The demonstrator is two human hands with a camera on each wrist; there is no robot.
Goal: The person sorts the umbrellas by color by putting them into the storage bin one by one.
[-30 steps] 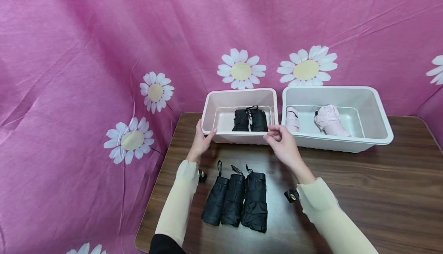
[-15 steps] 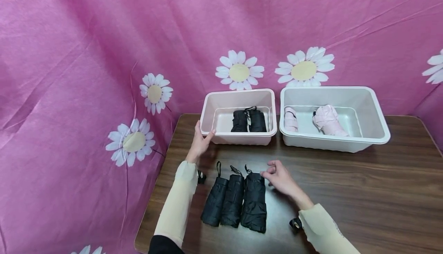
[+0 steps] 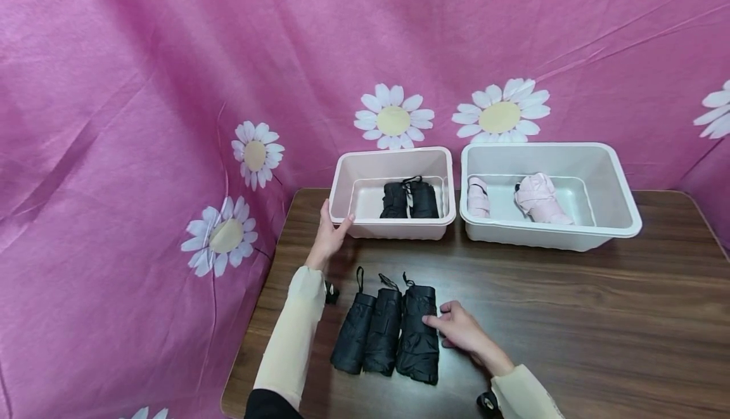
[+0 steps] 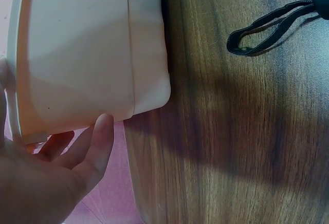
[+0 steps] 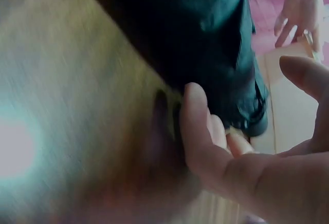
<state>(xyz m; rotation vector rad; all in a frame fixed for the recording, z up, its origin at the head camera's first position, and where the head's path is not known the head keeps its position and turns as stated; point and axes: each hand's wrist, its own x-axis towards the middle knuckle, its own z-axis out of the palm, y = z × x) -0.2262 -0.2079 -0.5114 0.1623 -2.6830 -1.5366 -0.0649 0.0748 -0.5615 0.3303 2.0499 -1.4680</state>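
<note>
Three folded black umbrellas lie side by side on the table: the left one (image 3: 353, 336), the middle one (image 3: 383, 333) and the right one (image 3: 419, 336), wrist loops toward the bins. My right hand (image 3: 463, 330) is at the right umbrella's side, thumb over its upper face and fingers along its edge. In the right wrist view the thumb stands apart from the fingers beside the black fabric (image 5: 195, 34). My left hand (image 3: 327, 238) holds the near left corner of the smaller pinkish bin (image 3: 393, 231), thumb at the rim and fingers (image 4: 100, 139) against its end wall.
Two short black umbrellas (image 3: 423, 201) lie inside the smaller bin. To its right, a larger white bin (image 3: 547, 237) contains two pale pink folded umbrellas (image 3: 544, 200). Behind both bins hangs a pink cloth (image 3: 319, 58) with daisies. The wooden table (image 3: 570, 305) extends to the right.
My right hand has left the smaller bin's front right corner and come down toward me to the right umbrella. The left hand stays at its corner of the bin.
</note>
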